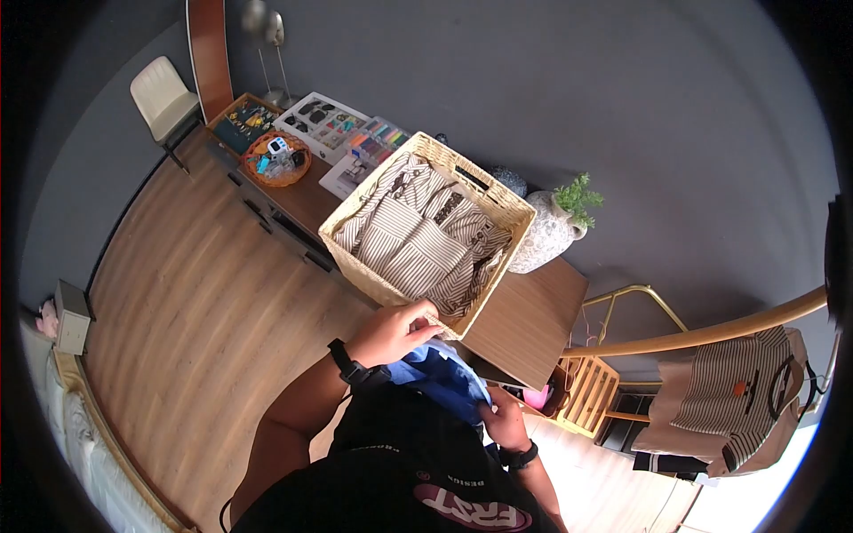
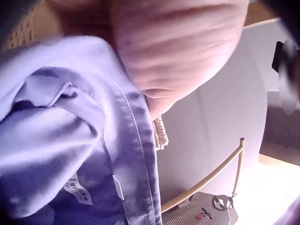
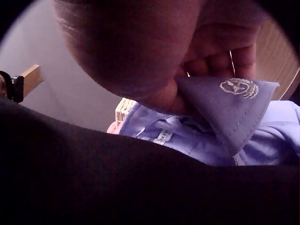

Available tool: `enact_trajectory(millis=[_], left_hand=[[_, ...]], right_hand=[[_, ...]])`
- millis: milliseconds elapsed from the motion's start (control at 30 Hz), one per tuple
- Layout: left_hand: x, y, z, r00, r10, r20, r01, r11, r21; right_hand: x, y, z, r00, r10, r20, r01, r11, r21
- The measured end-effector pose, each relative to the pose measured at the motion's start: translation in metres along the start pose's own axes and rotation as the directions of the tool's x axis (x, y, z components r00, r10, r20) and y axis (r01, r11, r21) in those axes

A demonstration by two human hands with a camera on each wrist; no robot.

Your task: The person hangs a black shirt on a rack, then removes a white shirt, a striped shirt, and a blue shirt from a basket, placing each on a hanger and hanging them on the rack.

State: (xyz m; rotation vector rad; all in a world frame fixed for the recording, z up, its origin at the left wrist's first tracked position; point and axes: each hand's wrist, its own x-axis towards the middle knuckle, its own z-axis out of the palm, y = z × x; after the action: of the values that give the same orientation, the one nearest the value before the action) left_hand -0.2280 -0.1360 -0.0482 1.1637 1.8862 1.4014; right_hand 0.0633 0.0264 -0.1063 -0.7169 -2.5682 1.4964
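Note:
A blue shirt (image 1: 442,380) is spread between both hands, close in front of the person's body. My left hand (image 1: 397,333) grips its upper edge beside the near corner of a woven basket (image 1: 373,286); in the left wrist view the fingertips are hidden behind the palm (image 2: 173,47). Lower and to the right, my right hand (image 1: 506,421) pinches the shirt's other side. The right wrist view has that hand (image 3: 140,51) on a pointed flap (image 3: 229,108) with a pale embroidered emblem. White labels (image 2: 78,191) show inside the shirt. Striped clothing (image 1: 418,235) fills the basket.
The basket rests over a wooden cabinet (image 1: 524,311). Beside it stand a speckled vase (image 1: 542,235) with greenery, a small orange basket (image 1: 277,169) and a compartment tray (image 1: 322,120). At right, a striped garment (image 1: 737,391) hangs below a wooden rail (image 1: 711,336).

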Motion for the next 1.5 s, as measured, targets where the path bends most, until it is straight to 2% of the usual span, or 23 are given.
enact_trajectory(millis=[133, 333, 633, 833, 1033, 1233, 1333, 1433, 1500], left_hand=[[0.001, -0.006, 0.003, 1.0, 0.012, -0.011, -0.012, 0.999, -0.049], [0.0, -0.001, 0.001, 0.997, 0.055, -0.055, -0.052, 0.997, 0.06], [0.0, 0.002, 0.002, 0.994, 0.081, -0.072, -0.077, 0.996, 0.051], [-0.004, 0.008, 0.002, 0.998, 0.027, -0.059, -0.027, 1.0, 0.004], [-0.005, -0.013, 0.011, 1.0, -0.002, -0.018, -0.001, 0.993, -0.12], [-0.003, -0.011, 0.008, 1.0, 0.021, 0.012, -0.02, 0.999, -0.05], [-0.002, -0.014, 0.012, 1.0, 0.018, 0.014, -0.017, 0.997, -0.076], [-0.013, 0.008, 0.009, 0.998, 0.028, -0.048, -0.031, 0.999, -0.044], [-0.021, 0.01, 0.01, 0.991, 0.101, -0.085, -0.105, 0.993, -0.05]], right_hand=[[0.0, -0.009, -0.002, 1.0, 0.011, 0.005, -0.01, 1.0, -0.007], [-0.001, -0.013, -0.003, 0.999, 0.03, 0.018, -0.03, 0.999, -0.017], [-0.003, -0.007, -0.003, 0.999, 0.024, 0.028, -0.023, 1.0, -0.012], [-0.004, -0.009, -0.004, 0.998, 0.054, 0.03, -0.053, 0.998, -0.014], [-0.005, 0.001, -0.003, 1.0, -0.002, 0.027, 0.002, 1.0, -0.008], [-0.006, -0.004, -0.002, 1.0, -0.017, -0.009, 0.017, 1.0, 0.009], [-0.007, -0.003, -0.003, 1.0, -0.02, -0.016, 0.021, 1.0, 0.003], [-0.008, -0.003, -0.003, 0.999, -0.028, -0.023, 0.028, 1.0, 0.013], [-0.007, -0.006, -0.004, 1.0, -0.014, -0.026, 0.015, 1.0, 0.024]])
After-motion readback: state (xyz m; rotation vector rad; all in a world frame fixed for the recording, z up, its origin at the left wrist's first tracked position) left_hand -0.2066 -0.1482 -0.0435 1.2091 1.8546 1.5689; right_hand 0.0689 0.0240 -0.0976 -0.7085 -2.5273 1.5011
